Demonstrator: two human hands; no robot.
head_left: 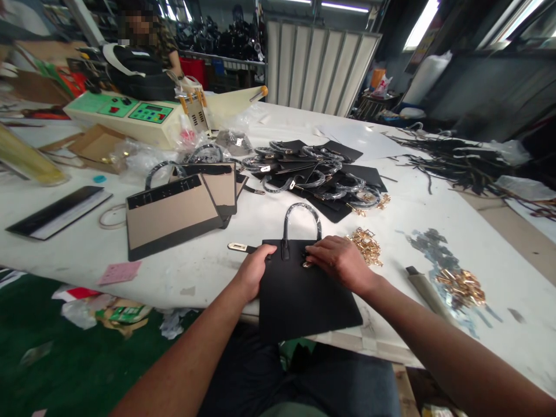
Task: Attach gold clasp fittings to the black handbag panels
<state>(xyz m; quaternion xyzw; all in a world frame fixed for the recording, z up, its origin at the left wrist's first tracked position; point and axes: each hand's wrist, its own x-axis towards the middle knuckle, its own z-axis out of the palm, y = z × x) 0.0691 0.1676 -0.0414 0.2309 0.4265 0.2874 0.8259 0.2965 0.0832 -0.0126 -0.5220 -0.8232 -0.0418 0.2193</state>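
A black bag panel [304, 295] with a plastic-wrapped handle [302, 215] lies at the table's near edge, overhanging it. My left hand [254, 269] presses on the panel's upper left corner, fingers curled over the edge. My right hand [336, 260] rests on the panel's top edge by the right handle end, fingers pinched on a small gold metal fitting [306, 264]. A strap with a pale metal tab [238, 247] sticks out to the left of the panel. A heap of gold fittings [367, 243] lies just right of my right hand.
Tan and black panels [174, 214] are stacked to the left, with more black panels and wrapped handles [321, 174] behind. More gold hardware [463, 286] and a tool handle [428, 292] lie right. A cream machine [130, 116] and another person [147, 40] are at the far left.
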